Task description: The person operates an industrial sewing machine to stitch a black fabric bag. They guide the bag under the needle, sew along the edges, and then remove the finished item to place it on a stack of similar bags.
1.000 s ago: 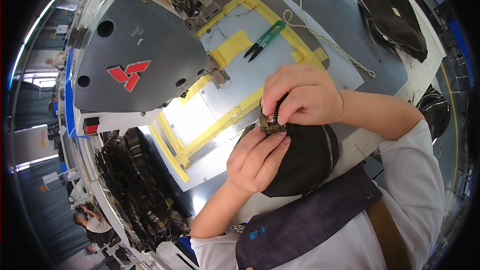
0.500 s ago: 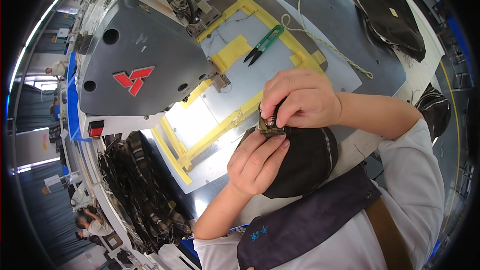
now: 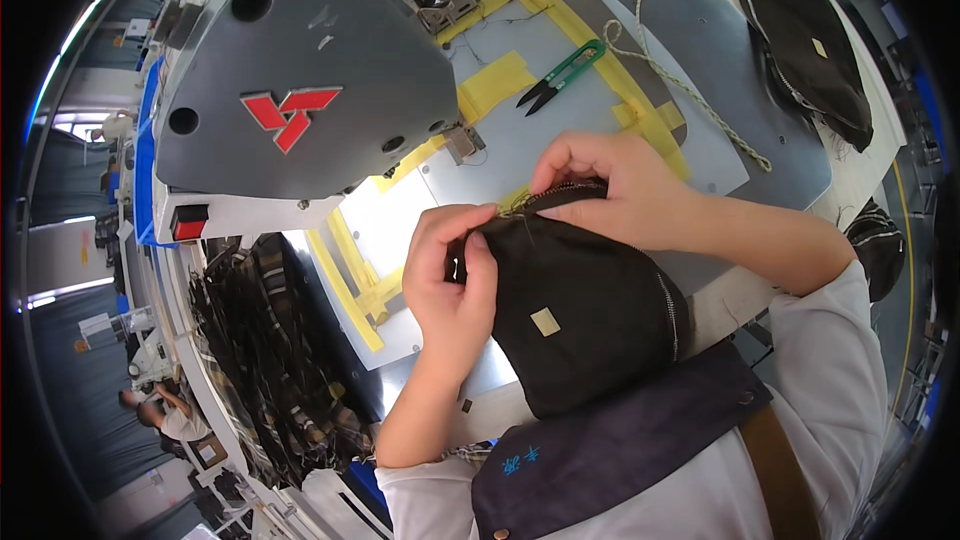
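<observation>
A black fabric piece (image 3: 580, 315) with a small tan patch is seen near; green-handled snips (image 3: 560, 73) and yellow tape strips (image 3: 497, 82) are seen far, a grey machine head (image 3: 300, 70) with a red emblem at left.

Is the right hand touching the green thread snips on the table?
Apart. In the head view the right hand grips the black zippered fabric piece, while the green thread snips lie beyond it with bare table between.

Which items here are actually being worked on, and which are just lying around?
In use:
- black fabric pouch with a zipper, held at its top edge
- left hand, gripping the pouch's left corner
- right hand, pinching the zipper edge

Lying about:
- green-handled thread snips on the grey machine table
- twisted pale cord
- other black fabric pieces at far right
- grey sewing machine head
</observation>
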